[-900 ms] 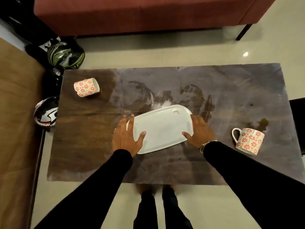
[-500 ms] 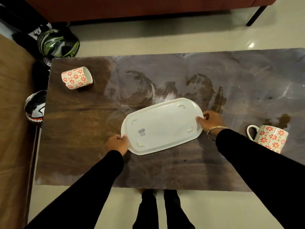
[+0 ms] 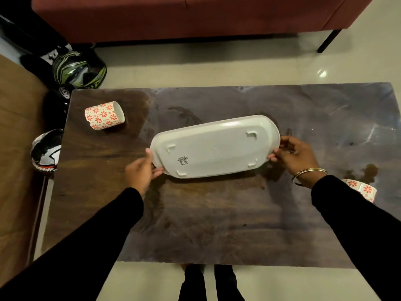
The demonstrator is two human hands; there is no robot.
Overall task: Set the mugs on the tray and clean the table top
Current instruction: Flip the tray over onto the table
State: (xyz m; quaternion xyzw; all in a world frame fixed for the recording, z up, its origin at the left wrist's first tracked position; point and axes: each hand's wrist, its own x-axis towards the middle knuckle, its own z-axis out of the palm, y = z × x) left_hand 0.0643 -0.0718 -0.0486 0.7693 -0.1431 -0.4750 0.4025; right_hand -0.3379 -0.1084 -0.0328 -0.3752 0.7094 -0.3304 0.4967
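Both hands clamp the white tray [image 3: 214, 148] by its ends, underside up, at the table [image 3: 195, 224] centre: left hand [image 3: 140, 170], right hand [image 3: 296, 157]. One mug [image 3: 104, 115] lies tipped at ten o'clock; another mug [image 3: 361, 189] sits at four o'clock, half hidden by the sleeve.

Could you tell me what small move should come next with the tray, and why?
Probably turn the tray right side up and set it flat: both hands hold its ends with the barcoded underside facing up, so no mug can sit on it yet.
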